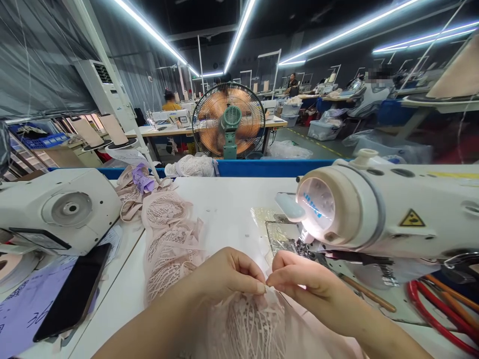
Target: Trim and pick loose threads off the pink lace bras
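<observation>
My left hand [224, 274] and my right hand [303, 281] meet in front of me, each pinching the top edge of a pale pink lace piece [250, 324] that lies on the white table [228, 204]. Their fingertips almost touch over the lace. Just right of my right hand stands the white sewing machine [377, 209], its lamp lit over the needle plate [280, 234]. A stack of more pink lace pieces [168, 239] lies to the left of my left hand.
A second white machine [56, 209] and a black phone [75, 294] sit at the left. Red cables [437, 314] and a wooden stick [368, 294] lie at the right. A standing fan [229, 122] faces me beyond the table. Other people work at far tables.
</observation>
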### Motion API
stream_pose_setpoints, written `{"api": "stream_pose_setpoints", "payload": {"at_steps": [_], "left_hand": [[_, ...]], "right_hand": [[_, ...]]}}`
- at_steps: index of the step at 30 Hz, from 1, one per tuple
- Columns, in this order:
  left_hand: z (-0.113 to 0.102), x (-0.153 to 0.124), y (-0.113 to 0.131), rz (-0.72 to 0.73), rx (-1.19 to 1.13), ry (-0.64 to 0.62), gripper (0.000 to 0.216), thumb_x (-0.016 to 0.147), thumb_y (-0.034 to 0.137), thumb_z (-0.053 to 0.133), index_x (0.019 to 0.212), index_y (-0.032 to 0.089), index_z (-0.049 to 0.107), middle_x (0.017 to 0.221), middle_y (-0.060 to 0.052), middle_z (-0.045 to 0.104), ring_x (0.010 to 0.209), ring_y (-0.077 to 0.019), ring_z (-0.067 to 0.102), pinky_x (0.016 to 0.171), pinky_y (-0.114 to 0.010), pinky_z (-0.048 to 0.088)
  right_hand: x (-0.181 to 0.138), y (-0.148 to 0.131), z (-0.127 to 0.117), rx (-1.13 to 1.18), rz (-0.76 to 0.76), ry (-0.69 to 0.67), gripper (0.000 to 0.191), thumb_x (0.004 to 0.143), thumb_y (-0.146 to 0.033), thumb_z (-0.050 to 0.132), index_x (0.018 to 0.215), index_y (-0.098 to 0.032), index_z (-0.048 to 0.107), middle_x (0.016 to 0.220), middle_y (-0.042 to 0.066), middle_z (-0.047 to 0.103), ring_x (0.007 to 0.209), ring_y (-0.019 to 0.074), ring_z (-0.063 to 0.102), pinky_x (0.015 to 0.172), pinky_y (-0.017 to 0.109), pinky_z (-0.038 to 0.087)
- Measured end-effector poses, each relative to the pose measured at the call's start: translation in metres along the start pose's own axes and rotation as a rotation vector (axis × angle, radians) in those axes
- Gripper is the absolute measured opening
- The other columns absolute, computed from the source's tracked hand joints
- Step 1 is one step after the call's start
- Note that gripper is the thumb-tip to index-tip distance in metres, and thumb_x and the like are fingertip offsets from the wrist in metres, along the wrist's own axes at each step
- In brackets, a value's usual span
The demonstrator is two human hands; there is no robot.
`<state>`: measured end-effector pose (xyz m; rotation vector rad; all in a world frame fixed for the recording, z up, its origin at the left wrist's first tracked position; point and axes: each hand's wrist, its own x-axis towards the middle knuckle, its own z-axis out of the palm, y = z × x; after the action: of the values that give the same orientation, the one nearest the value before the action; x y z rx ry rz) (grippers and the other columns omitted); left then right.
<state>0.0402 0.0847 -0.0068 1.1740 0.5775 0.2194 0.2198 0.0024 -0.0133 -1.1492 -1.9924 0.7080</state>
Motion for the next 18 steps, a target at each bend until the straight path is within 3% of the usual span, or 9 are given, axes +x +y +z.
{"api": "stream_pose_setpoints", "payload": {"at_steps": [10, 18], "left_hand": [[-0.003, 0.002, 0.0, 0.009, 0.019, -0.011, 0.007, 0.056, 0.015, 0.067, 0.06, 0.01, 0.065, 0.05, -0.002, 0.062, 0.048, -0.0106, 0.054, 0.051, -0.023, 0.037], [-0.001, 0.002, 0.0, 0.023, 0.005, 0.025, 0.007, 0.056, 0.015, 0.063, 0.06, 0.01, 0.065, 0.049, -0.002, 0.061, 0.043, -0.0099, 0.05, 0.051, -0.025, 0.039]], "right_hand": [[-0.001, 0.002, 0.008, -0.04, -0.005, 0.062, 0.027, 0.09, -0.025, 0.04, 0.082, -0.02, 0.065, 0.065, 0.001, 0.044, 0.059, 0.013, 0.045, 0.052, 0.024, 0.036], [0.0, 0.0, 0.015, 0.003, 0.173, 0.129, 0.015, 0.083, -0.02, 0.046, 0.07, -0.019, 0.054, 0.064, 0.0, 0.051, 0.058, 0.0129, 0.045, 0.051, 0.024, 0.035]]}}
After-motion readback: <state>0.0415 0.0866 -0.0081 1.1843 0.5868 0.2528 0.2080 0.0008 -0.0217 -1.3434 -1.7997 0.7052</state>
